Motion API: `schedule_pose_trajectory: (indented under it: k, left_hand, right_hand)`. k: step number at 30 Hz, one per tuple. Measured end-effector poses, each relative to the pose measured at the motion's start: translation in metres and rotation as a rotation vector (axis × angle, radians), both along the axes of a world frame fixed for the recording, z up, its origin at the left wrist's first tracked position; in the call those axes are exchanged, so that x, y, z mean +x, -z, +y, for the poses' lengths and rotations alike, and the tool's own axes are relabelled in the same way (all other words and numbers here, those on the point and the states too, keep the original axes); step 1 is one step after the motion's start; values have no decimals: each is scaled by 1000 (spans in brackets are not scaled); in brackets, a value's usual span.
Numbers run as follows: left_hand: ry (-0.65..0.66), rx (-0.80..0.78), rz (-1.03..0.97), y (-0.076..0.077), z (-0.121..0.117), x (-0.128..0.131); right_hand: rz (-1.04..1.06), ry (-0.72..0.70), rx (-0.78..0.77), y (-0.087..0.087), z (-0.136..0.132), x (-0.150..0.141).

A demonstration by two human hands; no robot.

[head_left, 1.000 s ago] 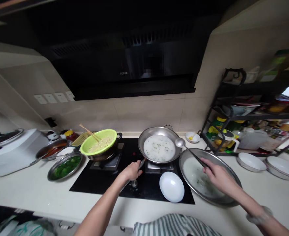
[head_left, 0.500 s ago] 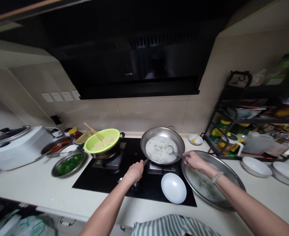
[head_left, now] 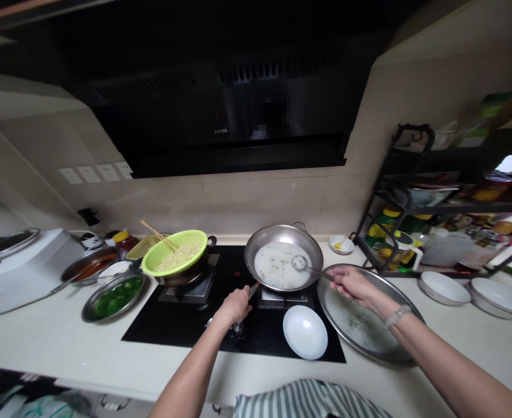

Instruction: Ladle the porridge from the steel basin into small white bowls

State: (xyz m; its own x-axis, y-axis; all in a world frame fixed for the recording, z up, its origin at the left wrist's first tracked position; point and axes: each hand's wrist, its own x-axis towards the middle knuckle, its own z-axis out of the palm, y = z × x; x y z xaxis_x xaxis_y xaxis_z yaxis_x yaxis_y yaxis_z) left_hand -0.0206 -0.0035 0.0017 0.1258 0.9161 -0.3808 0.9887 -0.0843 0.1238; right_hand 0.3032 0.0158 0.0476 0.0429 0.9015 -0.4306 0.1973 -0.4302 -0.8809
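My left hand [head_left: 237,304] is closed round the handle of a steel wok [head_left: 256,247] standing on the right burner. White, milky liquid with dark green bits [head_left: 277,268] fills the wok's bottom. In my right hand [head_left: 352,283] is the handle of a ladle [head_left: 300,263], whose bowl is at the liquid's surface on the right side, holding some of the liquid. Below my right forearm lies a wide steel basin [head_left: 334,325] with similar cloudy liquid and greens. A white bowl [head_left: 305,332] sits on the hob in front of the wok.
On the left burner, a green basket [head_left: 151,270] of noodles with chopsticks [head_left: 158,233] rests on a pot. Left of it are a plate of green leaves [head_left: 117,297] and a pan of red sauce [head_left: 93,266]. A rack [head_left: 369,223] and bowls [head_left: 444,288] stand right; a range hood [head_left: 238,157] hangs above.
The ladle's bowl has come up to the liquid's surface, showing more of it. My right hand has shifted slightly right relative to the wok. The whole view has turned a little.
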Motion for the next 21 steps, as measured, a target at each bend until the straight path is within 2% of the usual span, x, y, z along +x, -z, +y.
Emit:
schedule_pose_trajectory:
  k: [10,17,21]
  left_hand:
    - [-37,15,61,10,2,0]
    - [-10,7,63,4,-2,1]
    - [2,17,66,1,-4,2]
  right_hand:
    - [111,43,-41,-5,-14,15]
    - [220,58,-45,-20,-33,39]
    - [193,100,-28,-30,-50,59]
